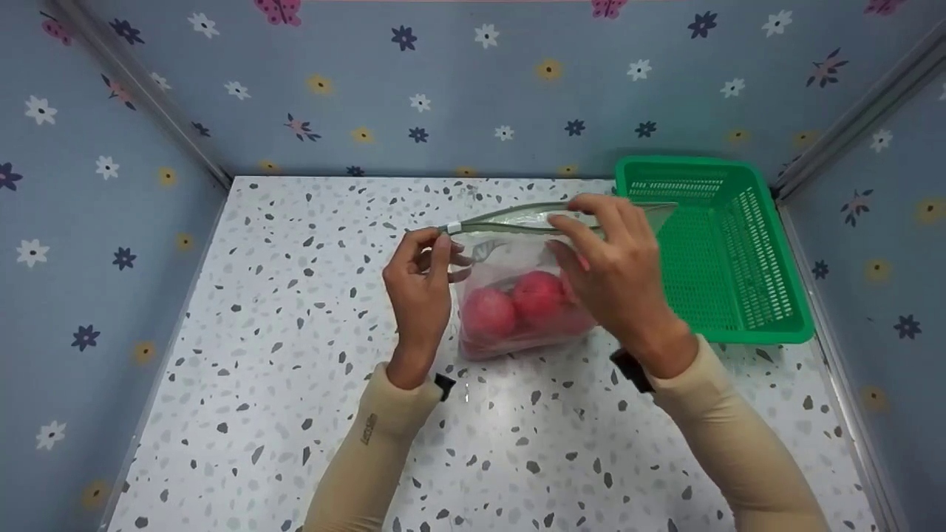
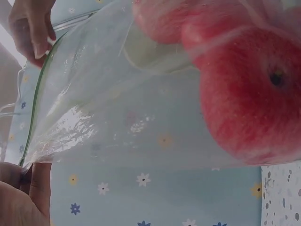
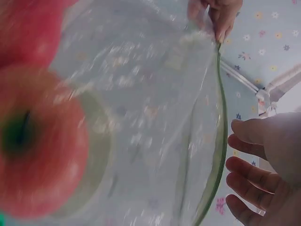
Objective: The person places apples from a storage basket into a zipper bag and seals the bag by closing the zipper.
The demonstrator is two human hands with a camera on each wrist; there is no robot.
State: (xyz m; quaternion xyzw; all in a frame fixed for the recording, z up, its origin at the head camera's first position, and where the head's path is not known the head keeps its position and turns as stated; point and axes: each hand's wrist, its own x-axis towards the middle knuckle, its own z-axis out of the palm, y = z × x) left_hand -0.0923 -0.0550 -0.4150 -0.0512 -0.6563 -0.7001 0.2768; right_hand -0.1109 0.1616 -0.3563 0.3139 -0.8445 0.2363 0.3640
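A clear zip bag (image 1: pixel 517 255) with a green seal strip stands on the speckled table, its mouth parted. Several red apples (image 1: pixel 537 294) lie in its lower part; one apple (image 2: pixel 254 94) looms large in the left wrist view. My left hand (image 1: pixel 421 284) pinches the bag's top left corner, close to a white slider (image 1: pixel 454 227) on the strip. Over the bag's right side is my right hand (image 1: pixel 621 273), fingers spread and loosely bent. In the right wrist view its fingers (image 3: pixel 249 176) are beside the green strip, gripping nothing.
A green plastic basket (image 1: pixel 802 325) with slotted walls stands at the back right, partly behind the bag's right corner. Flower-patterned walls (image 1: pixel 473 81) enclose the table (image 1: pixel 295 355) at the back and both sides.
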